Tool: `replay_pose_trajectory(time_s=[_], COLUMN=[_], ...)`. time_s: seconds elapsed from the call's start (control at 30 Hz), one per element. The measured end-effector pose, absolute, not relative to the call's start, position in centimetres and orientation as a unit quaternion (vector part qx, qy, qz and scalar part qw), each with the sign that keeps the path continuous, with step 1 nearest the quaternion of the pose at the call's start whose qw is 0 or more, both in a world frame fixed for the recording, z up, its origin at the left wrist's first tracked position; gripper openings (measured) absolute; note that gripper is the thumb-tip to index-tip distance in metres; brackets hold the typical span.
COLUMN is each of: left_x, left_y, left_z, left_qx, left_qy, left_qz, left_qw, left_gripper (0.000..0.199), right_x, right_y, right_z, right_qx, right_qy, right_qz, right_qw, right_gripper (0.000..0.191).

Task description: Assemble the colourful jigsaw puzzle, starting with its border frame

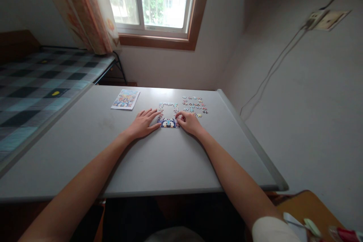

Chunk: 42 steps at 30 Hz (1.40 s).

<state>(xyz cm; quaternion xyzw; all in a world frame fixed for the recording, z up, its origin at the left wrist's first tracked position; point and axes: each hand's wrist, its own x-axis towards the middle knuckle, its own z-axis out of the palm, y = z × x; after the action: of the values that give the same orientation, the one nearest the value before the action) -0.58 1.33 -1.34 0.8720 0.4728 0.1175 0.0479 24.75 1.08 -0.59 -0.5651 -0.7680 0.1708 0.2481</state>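
On the grey table lies a partly assembled jigsaw puzzle [168, 123], its border joined around a bare middle and a blue-and-white cartoon face along the near side. My left hand [144, 123] rests flat with fingers spread, the fingertips touching the puzzle's left edge. At the right edge, my right hand [188, 121] is closed, thumb and fingers pinched together against the border. Whatever is between those fingertips is too small to make out. Loose puzzle pieces [193, 109] lie scattered just beyond and right of my right hand.
A printed picture sheet [125, 99] lies at the back left of the table [159, 166]. Left of the table stands a bed [53, 72] with a checked cover. A wall with a hanging cable [266, 77] is on the right, and a brown chair [309, 208] holds small items.
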Motion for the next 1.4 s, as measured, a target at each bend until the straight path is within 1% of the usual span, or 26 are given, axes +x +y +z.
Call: replay_pose_trajectory(time_s=[1.4], left_x=[-0.42], left_y=[1.13], left_z=[-1.09], left_qx=[0.869], left_qy=[0.474], left_qz=[0.127], left_qw=[0.067], left_gripper=[0.05], right_x=[24.71], right_y=[1.02], right_z=[-0.52], right_qx=[-0.563], right_qy=[-0.766], right_qz=[0.173], right_qw=[0.257], right_gripper=[0.017])
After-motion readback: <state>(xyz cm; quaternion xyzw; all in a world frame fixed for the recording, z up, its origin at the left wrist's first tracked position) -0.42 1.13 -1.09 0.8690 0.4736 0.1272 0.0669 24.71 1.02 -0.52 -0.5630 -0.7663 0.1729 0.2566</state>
